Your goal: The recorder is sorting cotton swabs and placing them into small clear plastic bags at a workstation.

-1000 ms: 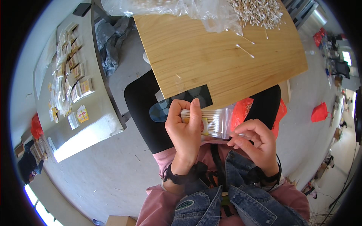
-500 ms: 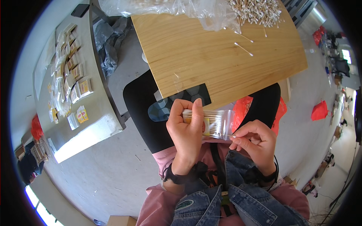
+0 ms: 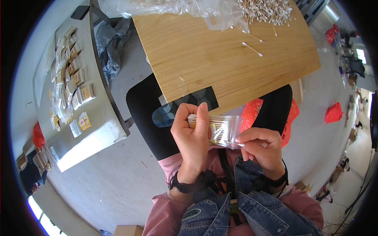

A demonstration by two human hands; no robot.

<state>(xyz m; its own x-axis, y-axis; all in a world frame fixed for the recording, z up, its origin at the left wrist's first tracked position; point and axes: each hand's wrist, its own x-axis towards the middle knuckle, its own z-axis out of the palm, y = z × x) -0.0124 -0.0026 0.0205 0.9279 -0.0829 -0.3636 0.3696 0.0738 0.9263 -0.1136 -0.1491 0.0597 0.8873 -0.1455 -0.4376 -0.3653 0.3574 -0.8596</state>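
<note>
One clear zip bag (image 3: 237,122) of cotton swabs (image 3: 221,133), lying crosswise near the table (image 3: 236,69)

The bag is held up just off the near edge of the wooden table, its long axis running roughly left to right. The left hand (image 3: 191,135) grips its left end, thumb on top and fingers closed around it, partly hiding a yellow card (image 3: 213,133) inside. The swabs in it lie along that same axis.

What matters most is the bag's right end: it sits just left of the right fingers, at the near corner, and the right hand (image 3: 260,146) is much the nearer one to it. Those fingers are drawn into a pinch on a slim white piece (image 3: 241,144), probably a swab, pointing left toward the bag; whether its tip is inside I cannot tell. Nor does the view show how wide the bag's mouth stands.

On the wooden table's far right is a heap of loose swabs (image 3: 269,11), with a large clear plastic sack (image 3: 173,8) to its left and a stray swab (image 3: 252,49) nearer. Packed swab bags (image 3: 78,76) cover part of a grey table at left (image 3: 104,106).
</note>
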